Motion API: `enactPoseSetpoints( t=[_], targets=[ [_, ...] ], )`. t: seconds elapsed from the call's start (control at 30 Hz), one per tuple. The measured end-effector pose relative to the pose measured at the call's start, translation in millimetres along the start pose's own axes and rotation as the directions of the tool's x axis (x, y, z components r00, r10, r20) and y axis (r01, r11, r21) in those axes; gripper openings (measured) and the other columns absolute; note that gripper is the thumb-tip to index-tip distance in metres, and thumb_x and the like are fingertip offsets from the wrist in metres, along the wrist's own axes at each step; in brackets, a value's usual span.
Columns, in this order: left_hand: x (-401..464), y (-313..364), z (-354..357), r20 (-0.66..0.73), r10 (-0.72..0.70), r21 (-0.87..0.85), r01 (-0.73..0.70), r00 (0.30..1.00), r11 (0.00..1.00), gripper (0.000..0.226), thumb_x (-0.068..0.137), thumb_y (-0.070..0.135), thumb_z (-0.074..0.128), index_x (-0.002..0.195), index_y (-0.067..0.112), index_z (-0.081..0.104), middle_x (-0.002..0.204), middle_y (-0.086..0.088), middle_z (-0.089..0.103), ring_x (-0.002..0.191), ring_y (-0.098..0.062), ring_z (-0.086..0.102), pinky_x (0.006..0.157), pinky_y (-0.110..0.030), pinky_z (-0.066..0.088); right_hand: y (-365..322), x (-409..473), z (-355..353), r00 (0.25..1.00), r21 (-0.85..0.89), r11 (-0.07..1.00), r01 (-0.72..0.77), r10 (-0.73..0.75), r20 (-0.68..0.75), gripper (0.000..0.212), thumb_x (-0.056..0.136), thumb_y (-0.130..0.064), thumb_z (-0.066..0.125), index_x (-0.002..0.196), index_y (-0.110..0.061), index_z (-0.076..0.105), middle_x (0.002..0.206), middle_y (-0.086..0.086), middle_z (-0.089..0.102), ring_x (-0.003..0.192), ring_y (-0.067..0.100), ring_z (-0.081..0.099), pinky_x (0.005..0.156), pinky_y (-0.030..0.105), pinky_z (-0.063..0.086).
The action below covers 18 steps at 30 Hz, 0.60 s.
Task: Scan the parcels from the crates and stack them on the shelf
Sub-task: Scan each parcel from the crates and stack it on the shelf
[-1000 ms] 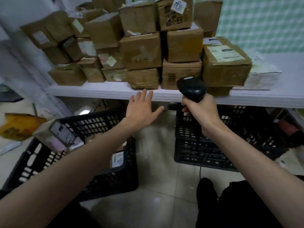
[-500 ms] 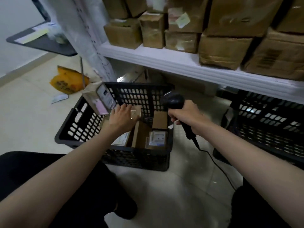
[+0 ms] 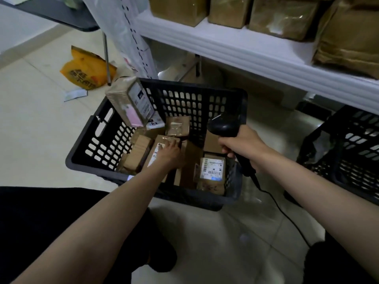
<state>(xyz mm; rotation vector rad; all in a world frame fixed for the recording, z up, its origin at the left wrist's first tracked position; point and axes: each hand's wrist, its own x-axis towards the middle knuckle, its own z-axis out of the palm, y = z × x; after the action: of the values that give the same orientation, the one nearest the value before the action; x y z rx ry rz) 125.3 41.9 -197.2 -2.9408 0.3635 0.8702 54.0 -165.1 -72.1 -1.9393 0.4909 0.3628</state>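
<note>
A black plastic crate (image 3: 243, 103) stands on the floor below the white shelf (image 3: 246, 49) and holds several brown parcels. My left hand (image 3: 171, 155) reaches down into it, and its fingers curl over the top edge of an upright brown parcel (image 3: 155, 153) with a white label. My right hand (image 3: 245, 148) grips the black barcode scanner (image 3: 224, 126) over the crate's right side, head pointing left. A parcel with a barcode label (image 3: 212, 168) lies at the crate's near right. Another labelled parcel (image 3: 131, 101) leans on the far left rim.
A second black crate (image 3: 348, 154) stands to the right. Brown parcels (image 3: 285, 17) are stacked on the shelf above. The scanner cable (image 3: 287, 219) trails across the tiled floor. A yellow bag (image 3: 86, 72) lies by a table leg at the far left. My dark-clothed legs flank the crate.
My view swung down from the shelf to the left crate. My left hand dropped from the shelf edge into the crate onto a parcel. My right hand brought the scanner down over the crate.
</note>
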Motion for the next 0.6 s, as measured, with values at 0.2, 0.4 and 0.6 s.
enactPoseSetpoints(
  t=[0.2,0.4,0.6],
  targets=[
    [12.5,15.4,14.8,0.011,-0.067,-0.161,0.068,0.998,0.985,0.059,0.093,0.042,0.069,0.137,0.005,0.058,0.151,-0.016,0.037,0.139,-0.036,0.038,0.111,-0.047,0.04,1.4,2.9,-7.4,1.0,0.004,1.0,-0.027,0.027,-0.003,0.005,0.085,-0.012,0.07,0.086,-0.007,0.072,0.065,0.006,0.068,0.042,0.007,0.053,0.042,0.018,0.041],
    [-15.9,27.0,-41.4,-0.074,-0.053,-0.363,0.023,0.996,0.932,0.032,0.103,0.034,0.054,0.116,0.006,0.065,0.116,-0.011,0.063,0.109,-0.03,0.06,0.088,-0.039,0.049,-13.8,-6.5,-20.8,1.0,0.072,0.997,0.01,-0.01,-0.009,0.01,0.083,-0.01,0.072,0.092,-0.005,0.073,0.065,0.006,0.069,0.049,0.011,0.058,0.048,0.023,0.047],
    [-66.1,6.6,-128.6,-0.264,-0.052,-0.499,-0.09,0.963,0.862,0.027,0.1,0.02,0.06,0.126,0.014,0.054,0.117,-0.007,0.059,0.107,-0.023,0.06,0.082,-0.033,0.047,-29.6,-39.6,-43.0,0.991,0.189,0.975,0.119,-0.106,-0.077,0.006,0.087,-0.011,0.071,0.091,-0.009,0.075,0.081,0.011,0.075,0.075,0.02,0.069,0.075,0.033,0.058]
  ],
)
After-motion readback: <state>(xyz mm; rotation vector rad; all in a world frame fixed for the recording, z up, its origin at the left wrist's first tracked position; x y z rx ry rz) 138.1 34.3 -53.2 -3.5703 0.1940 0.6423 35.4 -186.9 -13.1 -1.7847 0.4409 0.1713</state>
